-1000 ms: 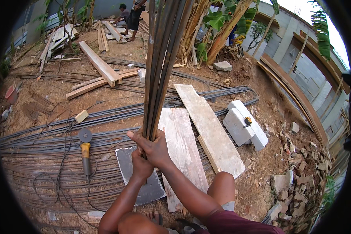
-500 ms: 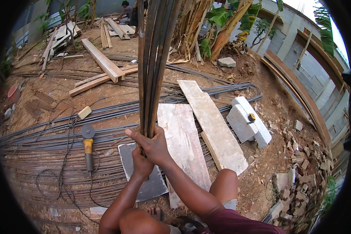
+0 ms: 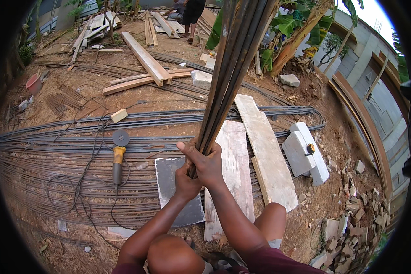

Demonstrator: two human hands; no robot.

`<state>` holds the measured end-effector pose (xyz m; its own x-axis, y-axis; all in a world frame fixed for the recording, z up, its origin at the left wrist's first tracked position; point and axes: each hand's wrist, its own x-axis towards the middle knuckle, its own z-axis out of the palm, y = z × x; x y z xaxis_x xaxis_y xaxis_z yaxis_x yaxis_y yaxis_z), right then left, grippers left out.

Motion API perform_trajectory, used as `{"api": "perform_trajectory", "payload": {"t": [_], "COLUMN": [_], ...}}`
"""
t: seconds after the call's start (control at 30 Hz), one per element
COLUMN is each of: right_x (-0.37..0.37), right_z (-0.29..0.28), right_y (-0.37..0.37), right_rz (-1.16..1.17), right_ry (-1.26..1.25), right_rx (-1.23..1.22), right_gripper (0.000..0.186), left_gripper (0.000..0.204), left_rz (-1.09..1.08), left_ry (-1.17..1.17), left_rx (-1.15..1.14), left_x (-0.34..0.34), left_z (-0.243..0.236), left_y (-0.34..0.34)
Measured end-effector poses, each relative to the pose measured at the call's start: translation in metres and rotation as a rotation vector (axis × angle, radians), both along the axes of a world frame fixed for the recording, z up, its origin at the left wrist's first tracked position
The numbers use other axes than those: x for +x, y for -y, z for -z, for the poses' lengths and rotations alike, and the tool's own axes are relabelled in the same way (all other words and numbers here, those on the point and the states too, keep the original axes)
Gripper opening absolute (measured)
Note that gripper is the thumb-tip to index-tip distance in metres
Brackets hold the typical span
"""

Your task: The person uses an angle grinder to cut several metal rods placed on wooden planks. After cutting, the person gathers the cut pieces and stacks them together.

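Both my hands are closed around a bundle of several long steel rebar rods (image 3: pixel 233 73). The rods stand nearly upright, leaning up to the right, and their tops run out of view. My right hand (image 3: pixel 209 165) wraps the bundle with its thumb lying along the near side. Just below and to the left, my left hand (image 3: pixel 186 181) grips the lower part; its fingers are partly hidden. Beneath the hands lies a dark grey square slab (image 3: pixel 169 171). Beside it are a pale, scuffed plank (image 3: pixel 235 182) and a longer beige board (image 3: pixel 269 146).
An angle grinder (image 3: pixel 118 157) with a trailing cable lies on rows of rebar (image 3: pixel 45 171) at the left. White blocks (image 3: pixel 301 148) carry a tape measure (image 3: pixel 310 149). Rubble (image 3: pixel 351 233) lies at right, timber beams (image 3: pixel 144 57) farther off. Another person (image 3: pixel 194 16) stands at the back.
The bundle's upper part has tilted to the right, with both hands still around it. My view has shifted left, and another person's legs show more clearly at the back.
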<state>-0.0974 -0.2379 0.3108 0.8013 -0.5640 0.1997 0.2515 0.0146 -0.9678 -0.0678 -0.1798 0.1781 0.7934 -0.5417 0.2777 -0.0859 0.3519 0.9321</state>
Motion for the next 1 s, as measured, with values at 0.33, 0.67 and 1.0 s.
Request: {"api": "perform_trajectory", "payload": {"t": [0.33,0.67,1.0], "right_x": [-0.001,0.001,0.0], "right_z": [0.0,0.003,0.003], "right_y": [0.004,0.005,0.004], "right_rz": [0.021,0.024,0.028], "right_ry": [0.024,0.077,0.0], "right_rx": [-0.018,0.004,-0.008], "right_gripper": [0.025,0.023,0.027], "left_gripper": [0.027,0.037,0.031], "left_rz": [-0.048,-0.038,-0.035], "left_ry": [0.015,0.055,0.042], "left_rx": [0.015,0.05,-0.027], "left_x": [-0.001,0.0,0.0], "left_z": [0.016,0.014,0.016], "left_y": [0.008,0.006,0.006]}}
